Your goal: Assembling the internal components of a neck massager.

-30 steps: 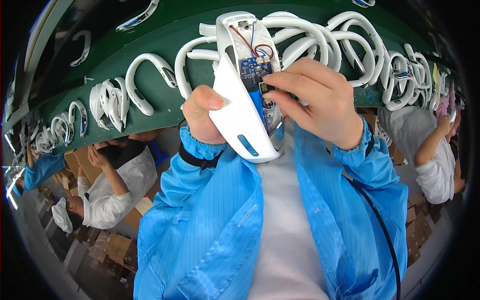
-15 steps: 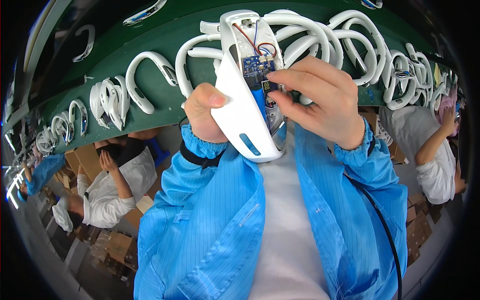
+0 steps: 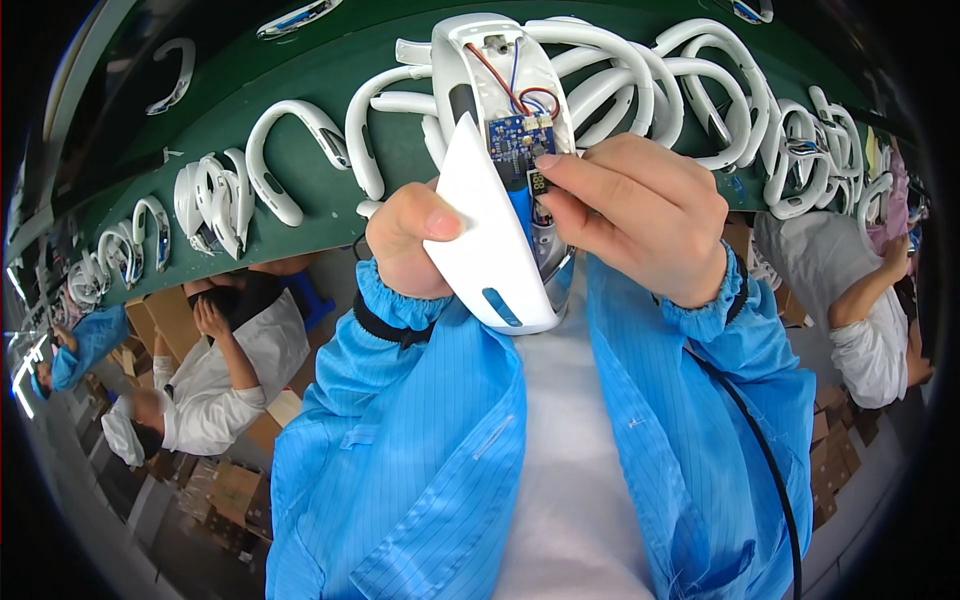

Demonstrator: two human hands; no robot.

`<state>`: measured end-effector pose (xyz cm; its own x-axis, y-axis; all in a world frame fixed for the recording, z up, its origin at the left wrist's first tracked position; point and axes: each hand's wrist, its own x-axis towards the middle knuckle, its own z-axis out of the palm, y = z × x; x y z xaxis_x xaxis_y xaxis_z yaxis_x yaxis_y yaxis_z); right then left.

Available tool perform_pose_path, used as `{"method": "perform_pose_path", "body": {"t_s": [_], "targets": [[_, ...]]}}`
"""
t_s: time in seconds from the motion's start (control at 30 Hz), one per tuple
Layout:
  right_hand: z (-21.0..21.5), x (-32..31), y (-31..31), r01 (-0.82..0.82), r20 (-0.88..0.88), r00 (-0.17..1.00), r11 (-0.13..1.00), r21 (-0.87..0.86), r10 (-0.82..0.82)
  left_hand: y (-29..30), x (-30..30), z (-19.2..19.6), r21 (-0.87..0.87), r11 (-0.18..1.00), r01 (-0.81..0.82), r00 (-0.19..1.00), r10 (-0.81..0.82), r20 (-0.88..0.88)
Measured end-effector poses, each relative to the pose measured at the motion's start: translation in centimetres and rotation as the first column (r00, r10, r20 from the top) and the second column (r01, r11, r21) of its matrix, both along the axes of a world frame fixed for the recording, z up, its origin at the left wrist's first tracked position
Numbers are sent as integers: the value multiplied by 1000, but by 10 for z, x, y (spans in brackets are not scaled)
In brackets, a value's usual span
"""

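Note:
My left hand (image 3: 412,240) grips the lower left side of a curved white plastic housing (image 3: 478,240), its thumb on the smooth cover. The housing tilts in front of my chest, its inside showing at the top and right. Within it sit a blue circuit board (image 3: 520,140), red and blue wires (image 3: 494,72) and a blue cylindrical battery (image 3: 521,212), partly covered. Thumb and index finger of my right hand (image 3: 640,210) pinch a small black display module (image 3: 538,182) just below the board. The fingers hide part of the module's right edge.
Behind the housing, a green table (image 3: 310,225) carries several white U-shaped housings, some piled at the right (image 3: 740,90), others at the left (image 3: 215,200). Co-workers in white sit at the left (image 3: 225,385) and right (image 3: 850,290). Cardboard boxes (image 3: 240,490) stand on the floor.
The housing has shifted slightly left and down at its lower end, my left hand moving with it. My right hand has sunk a little, still pinching the display module.

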<state>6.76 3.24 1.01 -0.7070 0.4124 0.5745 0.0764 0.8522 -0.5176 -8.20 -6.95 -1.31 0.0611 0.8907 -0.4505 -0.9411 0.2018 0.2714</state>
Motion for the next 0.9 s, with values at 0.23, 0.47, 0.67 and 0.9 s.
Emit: {"method": "perform_pose_path", "body": {"t_s": [0.23,0.47,0.67,0.9], "targets": [[0,0,0,3,24,1000,998,-58,-1,5,3,8,61,998,-32,999,32,-10],[14,7,0,10,56,998,914,-405,14,11,-2,3,177,984,-7,994,27,-107],[9,6,-41,144,313,950,856,-497,21,20,-8,-8,239,971,18,981,30,-193],[-7,10,-36,76,42,996,461,-884,-83,27,1,-6,147,954,-260,888,296,-351]]}}
